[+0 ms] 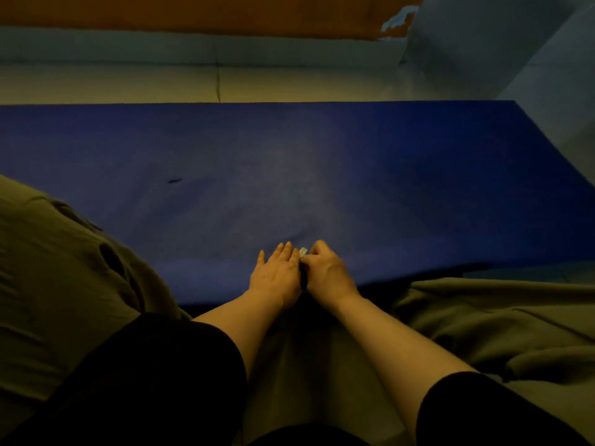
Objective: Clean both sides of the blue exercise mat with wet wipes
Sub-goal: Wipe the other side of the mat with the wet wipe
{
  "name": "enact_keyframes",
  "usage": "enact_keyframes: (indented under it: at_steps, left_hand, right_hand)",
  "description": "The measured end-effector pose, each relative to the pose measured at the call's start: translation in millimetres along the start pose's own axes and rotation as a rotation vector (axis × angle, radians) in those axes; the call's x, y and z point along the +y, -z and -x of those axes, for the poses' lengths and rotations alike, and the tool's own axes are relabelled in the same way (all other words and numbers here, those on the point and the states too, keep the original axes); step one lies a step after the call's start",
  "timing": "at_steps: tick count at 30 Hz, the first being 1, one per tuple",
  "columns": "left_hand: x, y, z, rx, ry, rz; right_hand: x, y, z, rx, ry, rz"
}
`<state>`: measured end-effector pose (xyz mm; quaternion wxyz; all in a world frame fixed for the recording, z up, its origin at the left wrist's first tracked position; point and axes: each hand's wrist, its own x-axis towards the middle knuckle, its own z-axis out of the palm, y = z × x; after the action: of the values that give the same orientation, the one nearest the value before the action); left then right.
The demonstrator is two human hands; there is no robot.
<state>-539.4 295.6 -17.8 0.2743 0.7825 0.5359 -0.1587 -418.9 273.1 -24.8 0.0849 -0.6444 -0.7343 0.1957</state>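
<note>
One blue mat (354, 175), one wipe (303, 252), two hands: left hand (276, 275), right hand (328, 270).

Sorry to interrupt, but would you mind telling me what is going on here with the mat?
A person sits at the near edge of a blue exercise mat spread flat on the floor. Their left hand lies flat on the mat with straight fingers, while the right hand beside it pinches a small pale piece, probably a wet wipe.

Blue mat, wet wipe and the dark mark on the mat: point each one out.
blue mat (402, 175), head view, bare top surface right of centre.
wet wipe (303, 252), head view, pale corner showing between the hands.
dark mark (175, 180), head view, middle of the streak.
</note>
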Motion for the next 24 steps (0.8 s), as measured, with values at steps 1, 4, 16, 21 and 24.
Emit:
enact_keyframes:
  at_steps: [1, 4, 16, 21, 24]
  left_hand:
    - [0, 0, 0, 0.004, 0.01, 0.004]
    - [-3, 3, 2, 0.009, 0.028, -0.041]
    - [-6, 6, -6, 0.02, 0.065, 0.03]
    - [-14, 9, -22, 0.02, 0.036, -0.005]
    - [-24, 10, -35, 0.028, 0.036, -0.03]
  right_hand:
    - [0, 0, -4, -0.042, -0.008, 0.009]
    - [30, 12, -14, 0.078, -0.208, 0.04]
    - [16, 8, -38, -0.023, -0.155, 0.064]
    - [45, 11, -49, 0.173, -0.395, 0.101]
    - [22, -11, -50, 0.184, -0.166, -0.027]
